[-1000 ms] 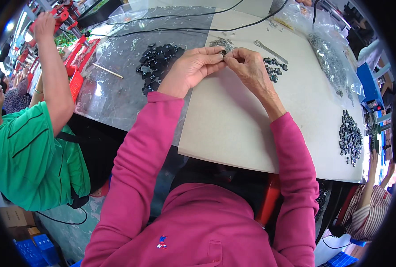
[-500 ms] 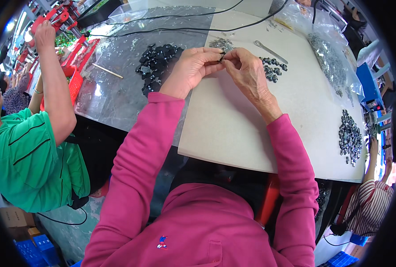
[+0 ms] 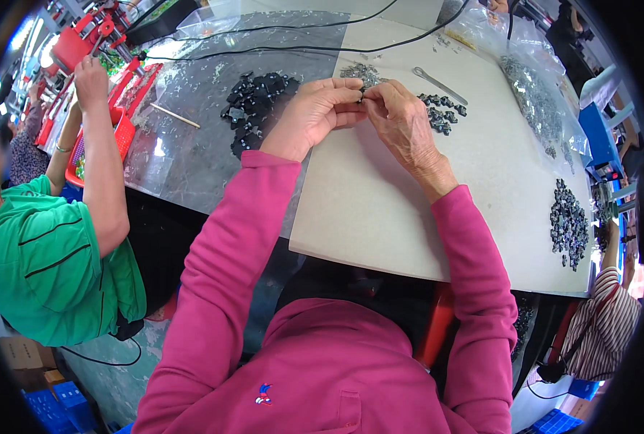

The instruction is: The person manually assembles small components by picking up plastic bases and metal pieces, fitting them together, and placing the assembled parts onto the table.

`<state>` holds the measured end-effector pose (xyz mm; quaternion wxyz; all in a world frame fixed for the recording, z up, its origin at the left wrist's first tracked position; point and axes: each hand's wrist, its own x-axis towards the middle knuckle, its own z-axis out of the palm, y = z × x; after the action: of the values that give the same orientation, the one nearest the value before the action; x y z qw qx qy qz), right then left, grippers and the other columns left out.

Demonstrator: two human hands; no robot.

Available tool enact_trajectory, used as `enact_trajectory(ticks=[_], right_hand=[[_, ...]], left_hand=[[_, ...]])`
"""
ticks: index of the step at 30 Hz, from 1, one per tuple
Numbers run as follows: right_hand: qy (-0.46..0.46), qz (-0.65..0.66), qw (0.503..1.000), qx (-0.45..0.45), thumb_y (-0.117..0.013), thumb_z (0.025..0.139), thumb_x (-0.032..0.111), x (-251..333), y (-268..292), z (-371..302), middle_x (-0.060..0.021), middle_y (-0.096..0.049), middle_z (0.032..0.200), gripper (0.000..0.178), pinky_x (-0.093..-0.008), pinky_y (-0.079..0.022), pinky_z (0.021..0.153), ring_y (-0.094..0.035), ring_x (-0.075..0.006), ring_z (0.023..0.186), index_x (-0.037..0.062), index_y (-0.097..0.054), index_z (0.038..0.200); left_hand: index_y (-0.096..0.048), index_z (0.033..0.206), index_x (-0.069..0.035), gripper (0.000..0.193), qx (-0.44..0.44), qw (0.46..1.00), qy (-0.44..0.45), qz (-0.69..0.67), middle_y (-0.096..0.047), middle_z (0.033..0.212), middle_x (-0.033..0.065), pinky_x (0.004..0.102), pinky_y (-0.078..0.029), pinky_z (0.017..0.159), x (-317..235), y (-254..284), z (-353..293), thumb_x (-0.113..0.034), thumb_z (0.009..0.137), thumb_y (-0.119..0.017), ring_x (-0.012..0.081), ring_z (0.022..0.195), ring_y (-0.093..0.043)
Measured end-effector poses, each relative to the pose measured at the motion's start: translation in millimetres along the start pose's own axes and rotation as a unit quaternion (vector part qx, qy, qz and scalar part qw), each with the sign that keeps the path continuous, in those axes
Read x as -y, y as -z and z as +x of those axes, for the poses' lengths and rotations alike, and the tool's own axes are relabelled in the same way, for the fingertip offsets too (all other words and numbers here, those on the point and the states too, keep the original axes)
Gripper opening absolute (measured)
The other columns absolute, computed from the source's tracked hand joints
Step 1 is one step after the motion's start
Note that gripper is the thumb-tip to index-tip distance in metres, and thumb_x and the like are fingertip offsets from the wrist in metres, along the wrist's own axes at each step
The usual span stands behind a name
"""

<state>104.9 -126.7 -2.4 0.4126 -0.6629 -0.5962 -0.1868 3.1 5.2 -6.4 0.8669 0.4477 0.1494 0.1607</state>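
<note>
My left hand (image 3: 316,110) and my right hand (image 3: 401,119) meet above the pale board, fingertips pinched together. Between them is a small dark part (image 3: 363,92), mostly hidden by the fingers. Left of my left hand lies a pile of black parts (image 3: 253,105) on the grey tabletop. Just beyond my fingertips is a heap of small silvery metal pieces (image 3: 361,72). Beside my right hand sit several small black-and-silver pieces (image 3: 443,114), with a flat metal tool with a looped end (image 3: 437,84) above them.
Another heap of small dark pieces (image 3: 569,224) lies at the board's right edge. A clear plastic bag of metal pieces (image 3: 535,94) stands at the far right. Black cables (image 3: 278,48) cross the back. At left, a green-sleeved co-worker (image 3: 54,253) works by a red basket (image 3: 123,135) and red presses.
My hands stay nearly in place, the right fingers shifting slightly around the small part. The green-sleeved co-worker's raised hand has come down and to the right from the red press.
</note>
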Motion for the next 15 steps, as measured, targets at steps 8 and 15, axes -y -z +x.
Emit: enact_trajectory(ticks=[8,15], right_hand=[[-0.026,0.012,1.0,0.003,-0.061,0.075,0.006,3.1,2.2,0.3,-0.0117,-0.057,0.077,0.009,-0.0387,-0.048,0.059,-0.059,-0.0294,0.068,0.003,-0.055,0.08],[-0.05,0.047,0.997,-0.029,-0.062,0.073,0.004,0.6,1.0,-0.1,-0.0107,-0.058,0.075,0.009,-0.0361,-0.049,0.057,-0.059,-0.0275,0.065,0.0027,-0.055,0.079]], left_hand=[[-0.057,0.101,0.003,0.02,0.007,1.0,-0.007,-0.016,-0.06,0.097,0.0151,0.0405,-0.054,0.08,0.5,-3.1,-2.0,0.0,0.081,-0.061,0.0265,0.085,-0.063],[-0.057,0.101,0.005,0.02,-0.004,1.0,-0.011,-0.019,-0.06,0.097,0.0159,0.0403,-0.054,0.082,-0.1,-4.8,-2.9,0.002,0.081,-0.06,0.0266,0.087,-0.062]])
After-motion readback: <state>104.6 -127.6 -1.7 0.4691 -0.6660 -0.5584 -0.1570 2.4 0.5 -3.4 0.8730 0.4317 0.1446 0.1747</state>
